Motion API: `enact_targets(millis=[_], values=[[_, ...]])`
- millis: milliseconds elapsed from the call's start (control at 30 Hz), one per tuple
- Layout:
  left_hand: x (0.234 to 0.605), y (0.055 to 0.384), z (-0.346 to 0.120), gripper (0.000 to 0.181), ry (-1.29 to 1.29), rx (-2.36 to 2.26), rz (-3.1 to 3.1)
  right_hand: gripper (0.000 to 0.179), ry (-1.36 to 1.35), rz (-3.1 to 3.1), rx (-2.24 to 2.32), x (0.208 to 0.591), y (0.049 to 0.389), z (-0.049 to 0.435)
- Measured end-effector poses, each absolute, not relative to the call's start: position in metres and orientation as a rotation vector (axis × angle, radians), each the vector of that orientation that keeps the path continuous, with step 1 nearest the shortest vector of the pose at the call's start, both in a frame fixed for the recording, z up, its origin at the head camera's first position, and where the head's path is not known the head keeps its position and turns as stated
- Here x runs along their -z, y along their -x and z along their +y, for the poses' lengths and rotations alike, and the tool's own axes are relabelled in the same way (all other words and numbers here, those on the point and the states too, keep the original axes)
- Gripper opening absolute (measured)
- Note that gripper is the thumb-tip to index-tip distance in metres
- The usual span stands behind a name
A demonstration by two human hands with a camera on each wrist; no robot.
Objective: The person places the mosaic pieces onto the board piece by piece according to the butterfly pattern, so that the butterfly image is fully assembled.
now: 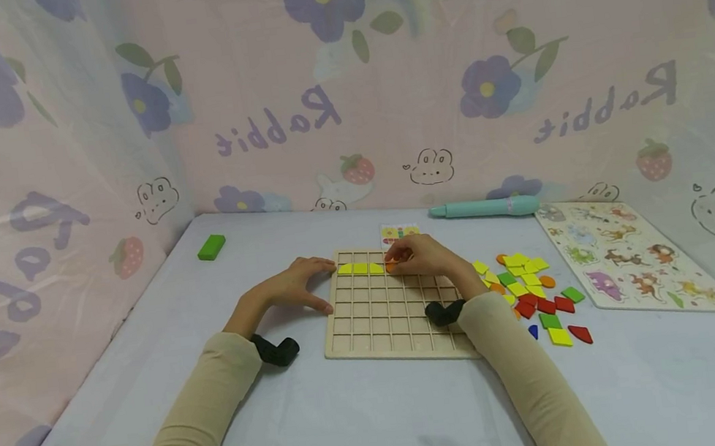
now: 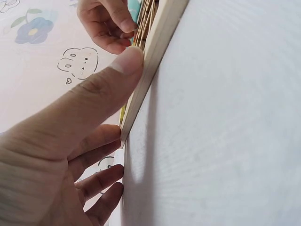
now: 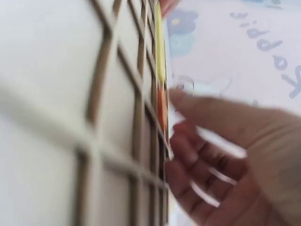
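Observation:
A square wooden grid board (image 1: pixel 369 325) lies on the table, with several yellow pieces (image 1: pixel 360 269) in its top row. My left hand (image 1: pixel 292 285) rests at the board's upper left, its fingers spread and fairly straight. In the left wrist view its thumb (image 2: pixel 127 61) touches the board's side edge. At the top row, my right hand (image 1: pixel 423 254) pinches an orange round piece (image 1: pixel 392 266), just right of the yellow ones. The right wrist view shows this orange piece (image 3: pixel 162 110) in line with the yellow, between thumb and curled fingers; fingertip contact is partly hidden.
Several loose yellow, red, green, orange and blue pieces (image 1: pixel 546 306) are scattered right of the board. Behind it lies a small pattern card (image 1: pixel 400 232). A teal pen-shaped object (image 1: pixel 485 208), an animal picture board (image 1: pixel 639 250) and a green block (image 1: pixel 212 247) lie farther out.

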State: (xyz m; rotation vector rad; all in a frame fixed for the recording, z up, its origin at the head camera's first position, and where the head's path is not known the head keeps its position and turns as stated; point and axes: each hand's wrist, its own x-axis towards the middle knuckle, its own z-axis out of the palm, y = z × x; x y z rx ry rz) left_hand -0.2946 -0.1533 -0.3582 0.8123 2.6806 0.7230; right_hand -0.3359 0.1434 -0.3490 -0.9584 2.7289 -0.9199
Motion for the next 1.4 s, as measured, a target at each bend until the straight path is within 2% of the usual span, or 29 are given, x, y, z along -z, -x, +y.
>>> enact_targets(millis=[367, 767, 967, 1167, 1400], values=[[0.357, 0.293, -0.153, 0.084, -0.821, -0.721, 2.679, 0.022, 0.861, 2.852, 1.011, 0.318, 0.330, 0.221], [0.359, 0.293, -0.155, 0.085, -0.802, -0.728, 2.682, 0.030, 0.584, 2.924, 0.877, 0.322, 0.315, 0.297], [0.360, 0.294, -0.154, 0.084, -0.823, -0.722, 2.687, 0.028, 0.496, 2.925, 0.808, 0.326, 0.313, 0.309], [0.359, 0.293, -0.153, 0.084, -0.818, -0.723, 2.682, 0.027, 0.548, 2.829, 0.795, 0.330, 0.313, 0.304], [0.357, 0.292, -0.153, 0.085, -0.815, -0.726, 2.682, 0.031, 0.457, 2.763, 0.726, 0.331, 0.311, 0.298]])
